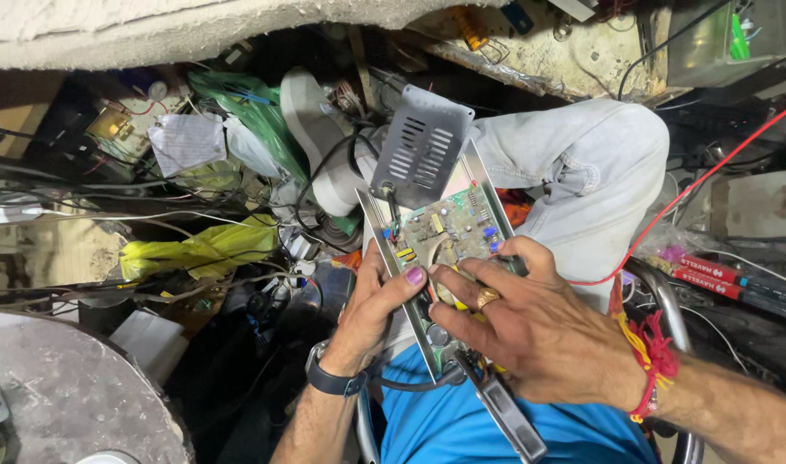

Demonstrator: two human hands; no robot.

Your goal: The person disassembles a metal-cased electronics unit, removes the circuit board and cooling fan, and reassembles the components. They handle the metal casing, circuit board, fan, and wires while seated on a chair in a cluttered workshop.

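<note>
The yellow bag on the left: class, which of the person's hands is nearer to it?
Left. The left hand grips the circuit board's left edge, on the side towards the yellow bag. The right hand lies across the board's right part, farther away.

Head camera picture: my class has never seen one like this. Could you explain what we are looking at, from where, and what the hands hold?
The camera sits on a person's head and looks down at their lap. The left hand and the right hand both grip an opened metal case with a green circuit board inside. A vented grey end plate stands up at its far end. The case rests over the person's knee in pale jeans. Around it lie tangled wires, a yellow bag and a red wire.
</note>
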